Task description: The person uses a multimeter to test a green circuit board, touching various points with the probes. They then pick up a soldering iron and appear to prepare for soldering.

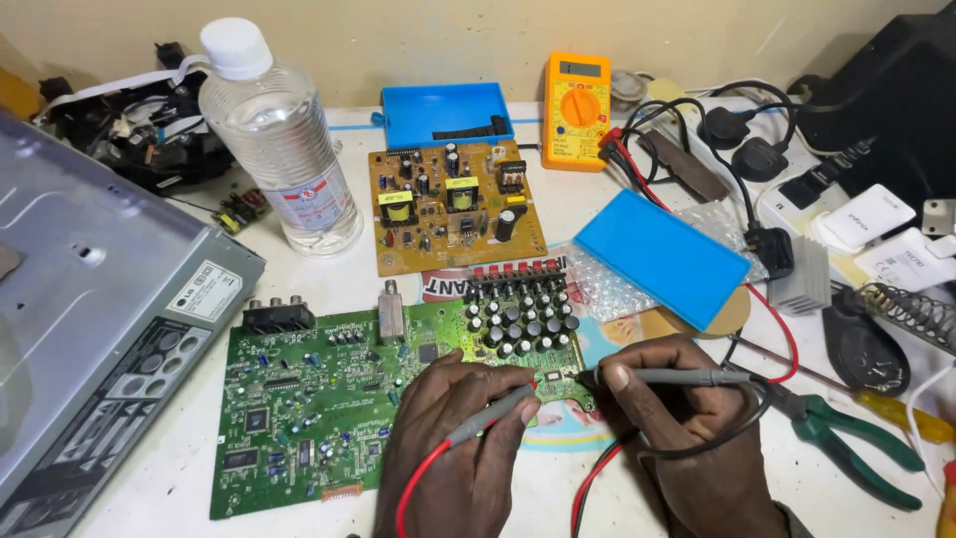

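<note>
Left hand (453, 438) pinches a grey probe with red lead (488, 416); right hand (687, 418) grips a grey probe with black lead (662, 377). Both tips meet the right edge of the green circuit board (319, 408), lying flat at the table's near edge and studded with black cylindrical capacitors. Behind it sit a tan circuit board (453, 204), a ribbed clear plastic bottle (279, 139) and an orange multimeter (578, 110). Green-handled pliers (846, 438) lie just right.

Bare tabletop (159, 468) front-left — pliers (846, 438) right.
</note>
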